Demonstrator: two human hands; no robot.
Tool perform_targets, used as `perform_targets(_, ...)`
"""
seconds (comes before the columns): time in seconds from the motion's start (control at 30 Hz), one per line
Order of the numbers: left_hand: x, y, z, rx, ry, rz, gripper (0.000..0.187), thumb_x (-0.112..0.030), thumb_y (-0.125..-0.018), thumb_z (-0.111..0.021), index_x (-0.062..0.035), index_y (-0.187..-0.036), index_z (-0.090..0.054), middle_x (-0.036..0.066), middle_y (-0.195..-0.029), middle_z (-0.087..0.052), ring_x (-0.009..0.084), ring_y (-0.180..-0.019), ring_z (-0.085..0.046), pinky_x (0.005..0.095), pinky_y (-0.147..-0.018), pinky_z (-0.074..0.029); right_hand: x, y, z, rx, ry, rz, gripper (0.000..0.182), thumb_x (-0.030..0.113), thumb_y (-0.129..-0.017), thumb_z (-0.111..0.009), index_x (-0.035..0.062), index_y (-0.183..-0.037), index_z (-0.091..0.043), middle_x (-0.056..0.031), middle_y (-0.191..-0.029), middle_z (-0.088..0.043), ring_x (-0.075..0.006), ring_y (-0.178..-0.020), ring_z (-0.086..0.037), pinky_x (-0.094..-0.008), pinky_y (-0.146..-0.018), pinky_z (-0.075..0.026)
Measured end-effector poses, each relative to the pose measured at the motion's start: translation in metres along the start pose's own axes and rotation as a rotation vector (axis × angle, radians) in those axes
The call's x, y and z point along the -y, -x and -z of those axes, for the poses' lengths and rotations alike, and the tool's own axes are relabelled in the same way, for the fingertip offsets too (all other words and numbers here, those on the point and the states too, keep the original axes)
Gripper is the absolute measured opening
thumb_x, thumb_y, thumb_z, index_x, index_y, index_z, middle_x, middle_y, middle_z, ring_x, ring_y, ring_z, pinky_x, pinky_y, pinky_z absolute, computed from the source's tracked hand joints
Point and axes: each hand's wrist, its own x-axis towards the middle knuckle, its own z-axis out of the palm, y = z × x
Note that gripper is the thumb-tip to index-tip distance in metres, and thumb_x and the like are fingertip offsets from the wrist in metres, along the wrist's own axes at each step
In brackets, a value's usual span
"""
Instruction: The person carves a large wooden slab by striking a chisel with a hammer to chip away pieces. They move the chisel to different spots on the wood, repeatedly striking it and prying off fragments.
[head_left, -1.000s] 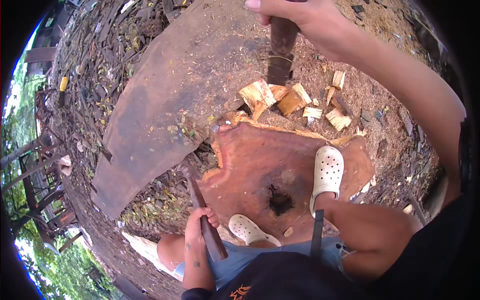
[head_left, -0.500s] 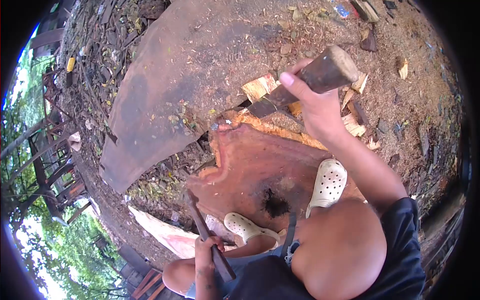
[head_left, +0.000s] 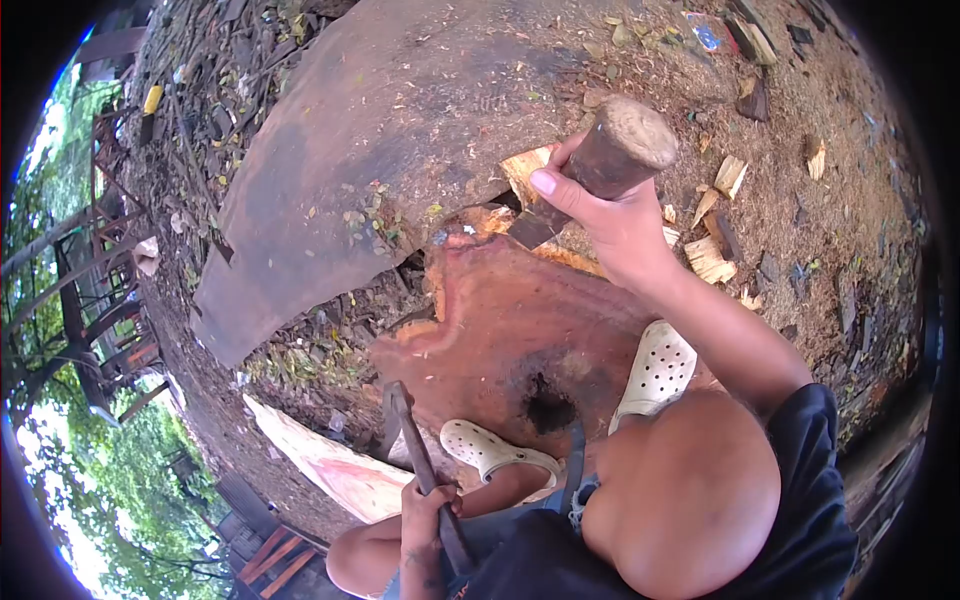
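My right hand (head_left: 620, 225) is wrapped around a large chisel (head_left: 622, 150) with a thick, round wooden handle. Its dark, flat blade end is at the split upper edge of a reddish wood slab (head_left: 500, 310), beside pale splintered wood. My left hand (head_left: 428, 512), low by my leg, grips a tool with a long dark handle (head_left: 420, 450) and a narrow head. That head lies over the slab's lower left edge, and I cannot tell what kind of tool it is. A dark hollow (head_left: 548, 405) marks the slab between my cream clogs (head_left: 660, 365).
A wide, flat brown slab (head_left: 330, 190) lies beyond the reddish one. Wood chips (head_left: 710, 260) and sawdust cover the ground at right. At lower left is a long pale piece of split wood (head_left: 320, 460). Leaves and debris litter the ground at upper left.
My right hand and the chisel have shifted left, and the handle stands more end-on to the view. The tool in my left hand has moved slightly, its head now a little right and lower.
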Motion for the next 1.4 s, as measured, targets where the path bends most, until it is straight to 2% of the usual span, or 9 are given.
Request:
perform_targets(0.07, 0.002, 0.002, 0.004, 0.015, 0.0, -0.023, 0.018, -0.004, -0.07, -0.059, 0.0048, -0.083, -0.05, 0.009, -0.062, -0.051, 0.017, -0.049, -0.052, 0.0273, -0.044, -0.044, -0.004, 0.0, -0.005, 0.002, 0.002, -0.012, 0.018, 0.01, -0.079, -0.071, 0.006, -0.088, -0.056, 0.0018, -0.076, -0.055, -0.0073, -0.071, -0.053, -0.0238, -0.064, -0.043)
perform_targets(0.17, 0.004, 0.006, 0.006, 0.037, 0.03, -0.04, 0.017, -0.003, -0.07, -0.059, 0.0045, -0.083, -0.05, 0.009, -0.061, -0.051, 0.017, -0.049, -0.052, 0.0272, -0.045, -0.044, -0.01, 0.0, -0.014, -0.02, 0.043, 0.098, 0.017, 0.011, -0.079, -0.072, 0.0048, -0.077, -0.057, 0.0033, -0.069, -0.056, -0.0048, -0.064, -0.05, -0.0227, -0.058, -0.041)
perform_targets(0.87, 0.022, 0.011, 0.024, 0.075, 0.189, -0.018, 0.017, -0.006, -0.07, -0.06, 0.0038, -0.08, -0.05, 0.01, -0.057, -0.05, 0.0178, -0.048, -0.052, 0.0276, -0.045, -0.044, -0.016, 0.002, -0.036, 0.004, 0.132, 0.158, 0.016, 0.014, -0.081, -0.071, 0.0051, -0.078, -0.058, 0.0055, -0.069, -0.055, -0.003, -0.063, -0.048, -0.0203, -0.057, -0.04)
perform_targets(0.97, 0.023, 0.011, 0.024, 0.087, 0.188, -0.021, 0.018, -0.006, -0.07, -0.06, 0.0039, -0.081, -0.049, 0.01, -0.058, -0.05, 0.0179, -0.048, -0.052, 0.0274, -0.045, -0.044, -0.016, 0.003, -0.035, 0.061, 0.129, 0.094, 0.016, 0.01, -0.082, -0.068, 0.0053, -0.091, -0.056, 0.0029, -0.079, -0.056, -0.0053, -0.071, -0.052, -0.0233, -0.063, -0.042)
perform_targets(1.13, 0.019, 0.012, 0.019, 0.064, 0.127, -0.022, 0.018, -0.006, -0.07, -0.06, 0.0028, -0.082, -0.05, 0.008, -0.06, -0.049, 0.0162, -0.048, -0.051, 0.0261, -0.045, -0.043, -0.025, 0.004, -0.034, 0.205, 0.304, 0.175, 0.019, 0.009, -0.083, -0.066, 0.0051, -0.098, -0.054, 0.001, -0.087, -0.058, -0.0071, -0.08, -0.055, -0.0245, -0.071, -0.046)
perform_targets(1.2, 0.014, 0.014, 0.016, 0.029, -0.016, -0.073, 0.018, -0.007, -0.07, -0.06, 0.0032, -0.081, -0.05, 0.008, -0.059, -0.05, 0.0155, -0.048, -0.051, 0.0255, -0.044, -0.043, -0.027, 0.004, -0.03, 0.326, 0.365, 0.213, 0.019, 0.007, -0.083, -0.064, 0.005, -0.099, -0.054, -0.0004, -0.092, -0.058, -0.009, -0.087, -0.056, -0.0261, -0.076, -0.047)
perform_targets(1.3, -0.003, 0.021, 0.015, 0.018, -0.163, -0.191, 0.019, -0.007, -0.07, -0.06, 0.004, -0.082, -0.051, 0.008, -0.058, -0.053, 0.0146, -0.046, -0.052, 0.0246, -0.044, -0.042, -0.028, 0.002, -0.027, 0.507, 0.43, 0.248, 0.02, 0.006, -0.083, -0.063, 0.0041, -0.1, -0.053, -0.0008, -0.092, -0.058, -0.0097, -0.087, -0.056, -0.027, -0.077, -0.047)
perform_targets(1.33, -0.015, 0.027, 0.014, 0.021, -0.202, -0.238, 0.019, -0.008, -0.07, -0.06, 0.0043, -0.082, -0.052, 0.008, -0.058, -0.053, 0.0144, -0.046, -0.052, 0.0243, -0.043, -0.042, -0.027, 0.002, -0.028, 0.548, 0.406, 0.196, 0.022, 0.008, -0.084, -0.064, 0.0032, -0.102, -0.052, -0.0014, -0.091, -0.057, -0.0092, -0.087, -0.055, -0.0272, -0.079, -0.046)
perform_targets(1.4, -0.046, 0.043, 0.012, -0.074, -0.27, -0.393, 0.019, -0.007, -0.07, -0.06, 0.0047, -0.083, -0.053, 0.007, -0.056, -0.053, 0.014, -0.045, -0.052, 0.024, -0.043, -0.041, -0.031, 0.001, -0.029, 0.563, 0.375, 0.181, 0.034, 0.011, -0.085, -0.063, -0.0007, -0.112, -0.046, -0.0059, -0.089, -0.058, -0.0127, -0.083, -0.057, -0.0288, -0.078, -0.048)
